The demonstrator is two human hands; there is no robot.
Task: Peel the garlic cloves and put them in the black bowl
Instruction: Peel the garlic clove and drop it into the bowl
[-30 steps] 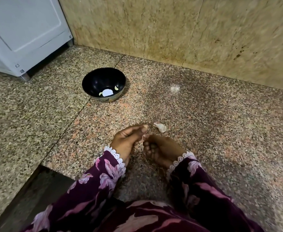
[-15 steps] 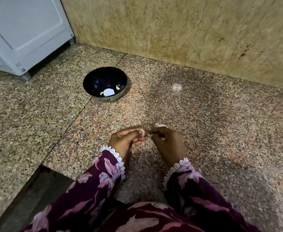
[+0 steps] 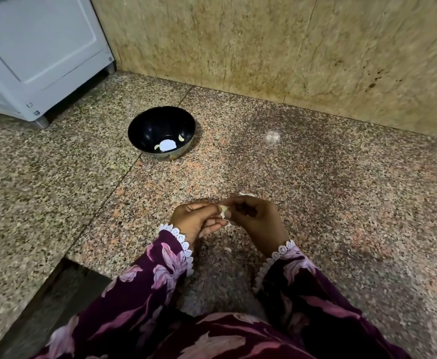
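Both hands meet over the speckled granite floor [image 3: 315, 193], and the grip is shared: the left hand [image 3: 195, 220] has its fingers curled with the tips pinching one side of a small pale garlic clove [image 3: 223, 210], while the right hand [image 3: 255, 216] has its fingers curled round and pinches the other side of the same clove. The clove sits between the two sets of fingertips, held just above the floor, with a pale scrap of skin hanging at its lower edge. Whether the clove is fully peeled cannot be told at this size.

Just beyond the right hand's knuckles a white piece of garlic [image 3: 246, 194] lies on the floor, mostly hidden by the hand. A small pale fragment [image 3: 227, 250] lies on the floor below the hands, between the two wrists. Both wrists wear dark purple floral sleeves [image 3: 160, 275] edged with white lace.

Well apart from the hands, farther away and to the left, the black bowl [image 3: 145, 125] stands upright on the floor. Inside it lie two pale peeled cloves [image 3: 181, 137], one toward the right wall and one by a bright white patch on the bottom.

Behind the bowl rises a mottled tan stone wall [image 3: 264, 47], and at upper left stands a white cabinet [image 3: 38, 47] on short feet
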